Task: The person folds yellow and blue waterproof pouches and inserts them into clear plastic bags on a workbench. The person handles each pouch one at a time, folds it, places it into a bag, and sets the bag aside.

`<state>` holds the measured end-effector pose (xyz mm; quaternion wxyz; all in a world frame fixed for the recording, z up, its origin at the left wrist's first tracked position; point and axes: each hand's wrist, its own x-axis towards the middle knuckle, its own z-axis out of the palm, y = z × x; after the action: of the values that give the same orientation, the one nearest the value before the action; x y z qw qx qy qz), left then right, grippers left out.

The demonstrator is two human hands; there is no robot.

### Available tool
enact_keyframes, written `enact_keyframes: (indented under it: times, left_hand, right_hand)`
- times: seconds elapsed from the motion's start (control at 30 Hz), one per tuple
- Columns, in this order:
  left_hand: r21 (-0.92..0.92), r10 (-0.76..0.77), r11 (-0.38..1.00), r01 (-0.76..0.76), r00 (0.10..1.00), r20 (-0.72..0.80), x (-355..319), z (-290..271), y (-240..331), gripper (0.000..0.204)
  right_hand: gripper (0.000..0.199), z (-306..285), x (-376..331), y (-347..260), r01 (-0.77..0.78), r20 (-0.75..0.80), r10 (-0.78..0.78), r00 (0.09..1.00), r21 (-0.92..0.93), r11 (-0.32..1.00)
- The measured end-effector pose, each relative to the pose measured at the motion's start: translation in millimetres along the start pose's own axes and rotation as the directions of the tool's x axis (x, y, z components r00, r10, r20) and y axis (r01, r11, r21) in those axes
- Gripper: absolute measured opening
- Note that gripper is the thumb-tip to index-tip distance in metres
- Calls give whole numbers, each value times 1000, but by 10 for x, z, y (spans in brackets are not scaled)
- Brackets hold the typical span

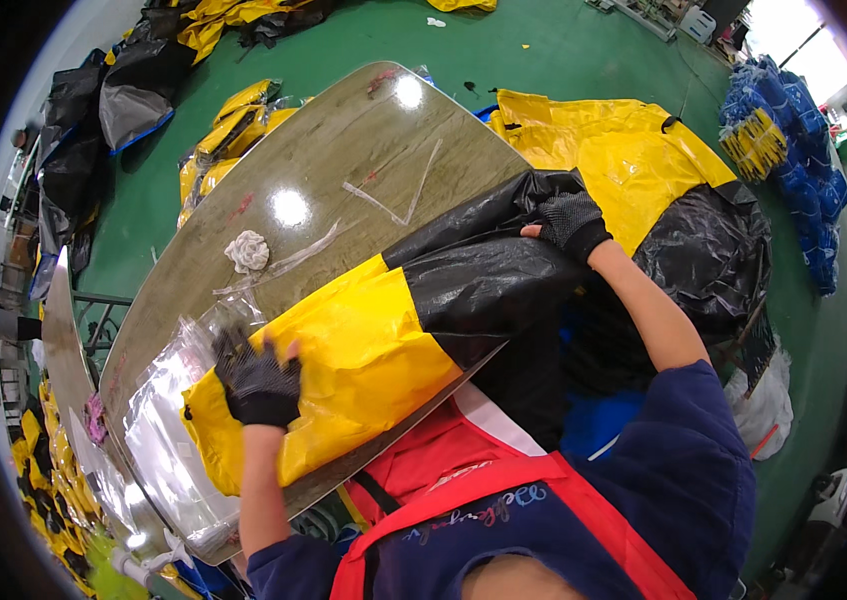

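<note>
A folded yellow-and-black tarpaulin piece (348, 330) lies across the near side of a wood-grain table (318, 150). My left hand (258, 380), in a black dotted glove with bare fingertips, rests on its yellow left end with the fingers spread. My right hand (571, 225), gloved alike, grips the black right end, its thumb showing at the fold. Under and beside the left end lie clear plastic bags (168, 440). A crumpled white wad (247, 252) and thin clear strips (383, 205) are on the tabletop.
Another yellow-and-black tarpaulin piece (633, 150) is heaped right of the table. Packed yellow bundles (233, 135) lie on the green floor beyond its left edge. Blue bundles (788, 165) stand at far right. A second tabletop (68, 350) adjoins at left; a person's leg (8, 323) shows beyond.
</note>
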<state>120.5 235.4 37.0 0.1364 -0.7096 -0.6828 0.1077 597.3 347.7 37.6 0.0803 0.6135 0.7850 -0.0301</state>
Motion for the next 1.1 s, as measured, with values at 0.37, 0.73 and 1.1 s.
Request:
enact_keyframes:
  times: [0.37, 0.73, 1.1]
  left_hand:
    - [-596, 289, 685, -418, 908, -304, 754, -312, 2145, 74]
    - [-990, 494, 62, -130, 866, -83, 606, -123, 1066, 53]
    - [-610, 200, 681, -405, 905, -376, 100, 215, 522, 72]
  right_hand:
    - [46, 727, -717, -149, 276, 28, 767, 641, 924, -264]
    - [46, -322, -862, -2137, 600, -601, -356, 715, 269, 753]
    - [52, -191, -786, -2570, 626, -246, -607, 756, 3, 779]
